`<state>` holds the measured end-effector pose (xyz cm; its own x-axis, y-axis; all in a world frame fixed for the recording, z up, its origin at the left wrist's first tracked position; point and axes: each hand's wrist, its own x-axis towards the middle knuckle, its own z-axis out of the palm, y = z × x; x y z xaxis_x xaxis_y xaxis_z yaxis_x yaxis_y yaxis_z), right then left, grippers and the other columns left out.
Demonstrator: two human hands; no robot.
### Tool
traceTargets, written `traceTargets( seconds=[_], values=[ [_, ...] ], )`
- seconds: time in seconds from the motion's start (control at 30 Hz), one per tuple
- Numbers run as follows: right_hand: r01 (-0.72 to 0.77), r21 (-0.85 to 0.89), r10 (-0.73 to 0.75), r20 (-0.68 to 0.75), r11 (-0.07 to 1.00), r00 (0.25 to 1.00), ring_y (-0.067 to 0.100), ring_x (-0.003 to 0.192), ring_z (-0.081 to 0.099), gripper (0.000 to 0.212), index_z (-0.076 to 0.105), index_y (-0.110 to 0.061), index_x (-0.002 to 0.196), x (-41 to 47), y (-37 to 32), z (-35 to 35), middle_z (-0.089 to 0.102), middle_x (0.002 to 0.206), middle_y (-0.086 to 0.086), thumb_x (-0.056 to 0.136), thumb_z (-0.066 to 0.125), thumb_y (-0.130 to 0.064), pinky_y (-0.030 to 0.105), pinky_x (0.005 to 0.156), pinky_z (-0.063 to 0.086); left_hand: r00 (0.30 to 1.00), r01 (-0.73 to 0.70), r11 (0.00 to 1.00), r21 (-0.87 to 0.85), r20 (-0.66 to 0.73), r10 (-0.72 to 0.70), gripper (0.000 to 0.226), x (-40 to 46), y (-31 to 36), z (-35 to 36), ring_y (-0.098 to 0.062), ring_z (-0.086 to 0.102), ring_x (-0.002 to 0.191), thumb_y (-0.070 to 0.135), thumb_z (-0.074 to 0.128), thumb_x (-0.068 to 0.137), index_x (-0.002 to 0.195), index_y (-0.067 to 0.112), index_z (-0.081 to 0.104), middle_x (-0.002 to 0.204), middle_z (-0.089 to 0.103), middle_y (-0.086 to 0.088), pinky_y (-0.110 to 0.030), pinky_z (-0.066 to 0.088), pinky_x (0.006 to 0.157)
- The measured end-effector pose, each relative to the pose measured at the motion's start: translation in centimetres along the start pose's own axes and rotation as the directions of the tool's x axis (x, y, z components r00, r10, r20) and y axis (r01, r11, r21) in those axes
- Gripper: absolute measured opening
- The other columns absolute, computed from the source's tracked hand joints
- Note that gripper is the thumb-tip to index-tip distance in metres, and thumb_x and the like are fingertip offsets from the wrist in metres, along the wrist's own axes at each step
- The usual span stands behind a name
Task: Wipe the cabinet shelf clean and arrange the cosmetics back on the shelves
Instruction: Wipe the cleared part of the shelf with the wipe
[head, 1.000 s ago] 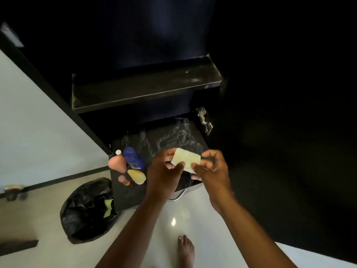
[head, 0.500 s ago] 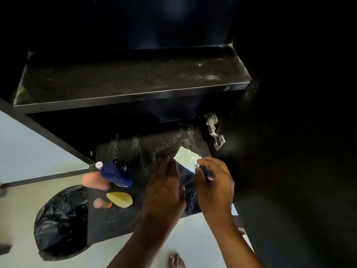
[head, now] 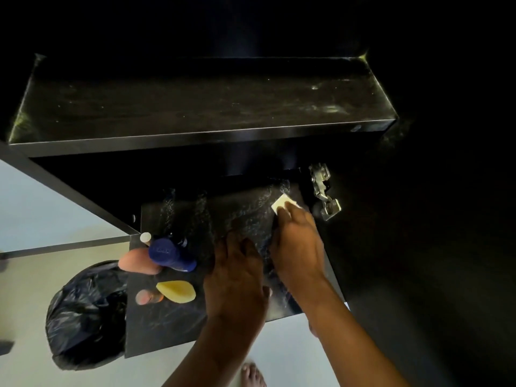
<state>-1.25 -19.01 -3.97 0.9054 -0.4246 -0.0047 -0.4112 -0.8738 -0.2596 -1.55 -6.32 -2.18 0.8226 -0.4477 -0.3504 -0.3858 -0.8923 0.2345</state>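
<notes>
My right hand point(head: 297, 247) presses a pale yellow folded wipe point(head: 282, 203) flat onto the far right part of the black lower shelf point(head: 173, 322), close to the back wall. My left hand point(head: 237, 277) rests palm down on the same shelf just left of it, holding nothing. At the shelf's left end lie a blue bottle point(head: 170, 254), a peach bottle with a white cap point(head: 135, 261), a yellow makeup sponge point(head: 176, 291) and a small pink-orange item point(head: 146, 297). The black upper shelf point(head: 195, 107) is bare and streaked with dust.
A metal door hinge point(head: 324, 191) sits on the cabinet's right wall just beyond the wipe. A black rubbish bag point(head: 83, 314) lies on the pale floor at lower left. My bare foot point(head: 252, 374) shows at the bottom edge.
The wipe went from being held in both hands above the shelf to being pressed on it by my right hand, which slid toward the back right. My left hand dropped flat onto the shelf.
</notes>
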Motion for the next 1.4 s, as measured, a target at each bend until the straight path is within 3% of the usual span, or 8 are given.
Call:
traceTargets(
  seconds=[0.27,0.37,0.5,0.6,0.83,1.0,1.2,1.4],
  values=[
    [0.043,0.056,-0.048,0.090,0.998,0.995,0.024,0.120,0.058,0.039,0.063,-0.015,0.130,5.3,-2.6,0.0,0.063,0.131,0.004,0.091,0.062,-0.012,0.035,0.099,0.051,0.998,0.003,0.999,-0.034,-0.058,-0.005,0.098,0.3,-0.1,-0.3,-0.028,0.020,0.150,0.058,0.066,0.087,0.157,0.023,0.008,0.166,0.013,-0.009,-0.037,0.034,0.116],
    [0.053,0.059,-0.058,0.079,0.997,0.995,0.026,0.113,0.066,0.030,0.071,-0.014,0.117,2.4,-1.8,-0.1,0.069,0.124,0.005,0.093,0.064,-0.030,0.038,0.097,0.054,0.998,0.056,0.998,-0.033,-0.036,-0.057,0.112,1.4,-0.2,-1.2,-0.032,0.013,0.154,0.064,0.066,0.084,0.159,0.019,-0.004,0.167,0.006,-0.013,-0.041,0.030,0.122],
    [-0.086,-0.077,0.099,0.184,0.993,0.978,0.030,0.146,0.042,0.073,0.048,-0.009,0.148,1.5,-1.1,-0.1,0.047,0.155,0.015,0.097,0.020,-0.053,0.046,0.123,0.029,0.995,0.093,0.996,-0.006,0.040,-0.092,0.121,2.4,-0.2,-1.8,-0.037,0.002,0.156,0.063,0.066,0.086,0.158,0.011,-0.016,0.167,-0.009,-0.018,-0.046,0.026,0.125],
    [-0.142,-0.063,0.151,0.166,0.988,0.975,0.034,0.152,0.028,0.061,0.031,-0.005,0.156,4.6,-1.5,0.0,0.029,0.164,0.020,0.105,0.034,-0.038,0.048,0.124,0.025,0.991,0.094,0.995,0.016,0.097,-0.095,0.107,2.6,0.0,-2.1,-0.038,-0.008,0.157,0.051,0.060,0.096,0.159,0.011,-0.017,0.167,-0.020,-0.017,-0.046,0.021,0.126],
    [-0.055,-0.032,0.060,0.141,0.998,0.988,0.038,0.144,0.041,0.058,0.043,-0.003,0.149,4.5,-1.7,0.6,0.042,0.155,0.022,0.101,0.035,-0.034,0.050,0.119,0.034,0.993,0.079,0.995,0.059,0.080,-0.084,0.123,2.8,0.1,-2.2,-0.035,0.001,0.156,0.061,0.073,0.082,0.159,0.014,-0.010,0.167,-0.011,-0.014,-0.042,0.030,0.122],
    [-0.192,-0.157,0.221,0.192,0.969,0.956,0.039,0.146,0.036,0.064,0.037,0.002,0.150,4.7,-2.7,0.3,0.038,0.157,0.026,0.103,0.031,-0.041,0.052,0.116,0.035,0.995,0.056,0.994,0.099,0.083,-0.064,0.121,2.9,0.0,-2.2,-0.037,0.006,0.155,0.065,0.071,0.080,0.159,0.012,-0.004,0.166,-0.005,-0.016,-0.043,0.033,0.120],
    [-0.156,-0.352,0.257,0.262,0.923,0.930,0.038,0.122,0.050,0.047,0.072,-0.009,0.114,9.1,-4.5,-1.9,0.064,0.126,0.016,0.103,0.035,-0.037,0.044,0.096,0.041,0.994,0.035,0.992,0.117,0.096,-0.046,0.121,2.6,-0.4,-2.2,-0.037,0.009,0.153,0.068,0.069,0.080,0.159,0.010,-0.004,0.165,-0.002,-0.019,-0.045,0.038,0.115],
    [-0.242,-0.279,0.302,0.198,0.929,0.932,0.036,0.126,0.048,0.055,0.062,-0.003,0.128,7.9,-3.8,-1.3,0.059,0.133,0.020,0.103,0.031,-0.041,0.044,0.102,0.041,0.995,0.011,0.990,0.139,0.100,-0.025,0.123,2.5,-0.5,-2.0,-0.039,0.010,0.153,0.067,0.068,0.083,0.159,0.006,-0.007,0.165,-0.001,-0.021,-0.044,0.043,0.111]
  ],
)
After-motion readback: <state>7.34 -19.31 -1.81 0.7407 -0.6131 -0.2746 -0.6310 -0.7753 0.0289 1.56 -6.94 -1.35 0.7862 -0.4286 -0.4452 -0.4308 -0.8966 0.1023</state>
